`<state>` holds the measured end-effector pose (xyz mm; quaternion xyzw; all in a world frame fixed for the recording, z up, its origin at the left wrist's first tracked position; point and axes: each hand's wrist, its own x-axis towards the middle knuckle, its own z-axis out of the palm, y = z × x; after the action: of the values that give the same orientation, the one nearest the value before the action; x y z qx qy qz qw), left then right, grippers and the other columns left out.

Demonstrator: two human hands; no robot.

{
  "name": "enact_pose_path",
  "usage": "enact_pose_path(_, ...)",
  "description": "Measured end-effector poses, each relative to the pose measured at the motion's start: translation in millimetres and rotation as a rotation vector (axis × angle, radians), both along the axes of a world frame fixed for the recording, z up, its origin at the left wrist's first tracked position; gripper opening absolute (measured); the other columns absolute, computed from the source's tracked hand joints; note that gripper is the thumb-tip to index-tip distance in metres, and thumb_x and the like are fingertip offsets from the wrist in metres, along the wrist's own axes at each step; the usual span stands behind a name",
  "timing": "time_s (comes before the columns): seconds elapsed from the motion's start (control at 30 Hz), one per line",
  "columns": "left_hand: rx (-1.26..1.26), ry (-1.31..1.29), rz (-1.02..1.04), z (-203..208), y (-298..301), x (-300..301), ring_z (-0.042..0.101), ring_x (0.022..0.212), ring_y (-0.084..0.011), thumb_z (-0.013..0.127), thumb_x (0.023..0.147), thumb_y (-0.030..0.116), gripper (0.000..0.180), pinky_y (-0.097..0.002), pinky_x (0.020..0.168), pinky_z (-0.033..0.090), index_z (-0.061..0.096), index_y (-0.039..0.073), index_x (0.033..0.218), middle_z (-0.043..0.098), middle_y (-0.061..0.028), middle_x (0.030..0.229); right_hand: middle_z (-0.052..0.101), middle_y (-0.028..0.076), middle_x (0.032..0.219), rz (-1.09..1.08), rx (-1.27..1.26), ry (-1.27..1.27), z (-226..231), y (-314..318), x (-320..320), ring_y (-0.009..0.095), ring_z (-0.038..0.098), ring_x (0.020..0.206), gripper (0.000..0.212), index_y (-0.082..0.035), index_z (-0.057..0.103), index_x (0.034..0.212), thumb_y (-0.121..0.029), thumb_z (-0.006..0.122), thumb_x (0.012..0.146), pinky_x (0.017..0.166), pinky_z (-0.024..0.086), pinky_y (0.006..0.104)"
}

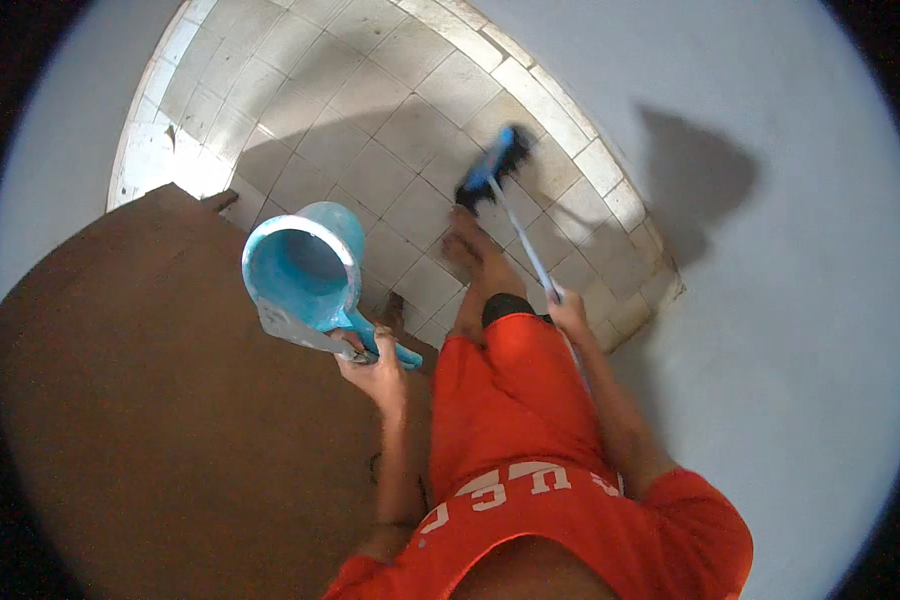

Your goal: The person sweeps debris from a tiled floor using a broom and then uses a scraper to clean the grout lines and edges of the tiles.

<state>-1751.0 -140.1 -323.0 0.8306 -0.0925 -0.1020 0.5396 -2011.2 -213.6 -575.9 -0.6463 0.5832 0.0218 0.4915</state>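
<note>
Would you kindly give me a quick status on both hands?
Left hand grips blue jug. Right hand grips brush handle, brush head on tiled floor. Foot beside it.

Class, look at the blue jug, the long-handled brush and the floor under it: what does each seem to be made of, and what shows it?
Blue jug in the left hand: likely plastic, with a smooth, even, moulded colour. Brush held by the right hand: probably a blue plastic head with dark bristles on a pale shaft, material unclear. Floor: glazed-looking ceramic tiles, off-white squares with grout lines.
</note>
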Motion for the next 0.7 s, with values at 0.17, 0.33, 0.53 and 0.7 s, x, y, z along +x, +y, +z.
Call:
enact_pose_path(0.17,-0.038,0.032,0.203,-2,-11,-11,0.047,0.063,-0.0115,0.056,0.072,-0.006,0.027,-0.0249,0.055,0.041,0.036,0.006,0.085,0.043,-0.0025,0.072,0.059,0.023,0.094,0.171,0.049,0.012,-24,-136,207,0.038,0.056,0.091,0.037,-0.001,0.057,0.102,-0.028,0.057,0.078,0.078,0.045,0.0422)
enact_pose_path(0.33,0.081,0.134,0.432,5,-15,-18,0.049,0.062,-0.0121,0.056,0.071,-0.006,0.028,-0.0241,0.055,0.042,0.037,0.005,0.089,0.048,-0.0052,0.075,0.057,0.014,0.064,0.421,0.163,-0.236,19,-210,302,0.023,0.058,0.058,0.033,0.0,0.054,0.105,-0.023,0.052,0.082,0.057,0.047,0.0382)
enact_pose_path(0.53,0.018,0.009,0.556,17,-45,-15,0.049,0.059,-0.0112,0.056,0.073,-0.004,0.026,-0.0235,0.052,0.041,0.037,0.004,0.089,0.046,-0.0041,0.075,0.052,0.005,0.063,0.871,0.345,-0.277,96,-230,164,0.013,0.046,0.041,0.048,-0.015,0.039,0.13,-0.016,0.05,0.084,0.043,0.042,0.0281)
enact_pose_path(0.7,-0.005,-0.015,0.687,5,-78,-31,0.051,0.063,-0.0118,0.055,0.075,-0.004,0.024,-0.0246,0.056,0.044,0.034,0.005,0.082,0.048,-0.0061,0.077,0.053,0.002,0.062,0.924,1.01,0.079,84,-250,90,0.008,0.045,0.041,0.038,-0.008,0.049,0.117,-0.009,0.052,0.079,0.038,0.039,0.0224)
